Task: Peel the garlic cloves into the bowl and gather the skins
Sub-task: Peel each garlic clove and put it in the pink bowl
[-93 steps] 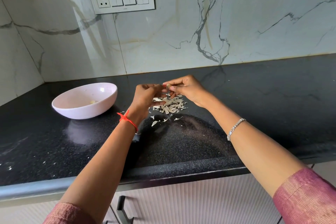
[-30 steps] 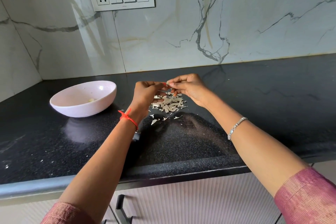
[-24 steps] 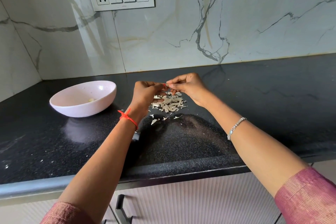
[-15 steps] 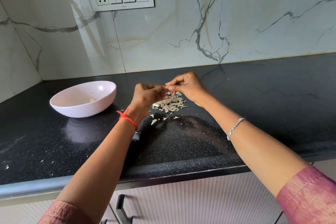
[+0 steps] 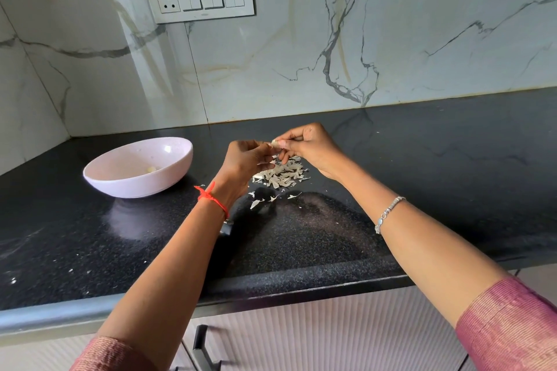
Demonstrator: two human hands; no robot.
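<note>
CHANGE: hands unmoved, peel unfinished | GRIP: left hand (image 5: 245, 156) and right hand (image 5: 307, 144) both pinch small pale garlic clove (image 5: 275, 143) | pink round bowl (image 5: 138, 187) at 9 o'clock of papery skin pile (image 5: 281, 176)

Glossy bowl (image 5: 137, 169); polished speckled stone counter (image 5: 422, 178); papery skins (image 5: 281, 175)

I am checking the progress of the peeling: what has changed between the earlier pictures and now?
Hardly anything. The left hand and right hand still pinch the garlic clove together above the pile of skins; only the fingers shifted slightly on it. Nothing was picked up or let go. The bowl, the peeled clove inside it and the skins lie as before.
</note>
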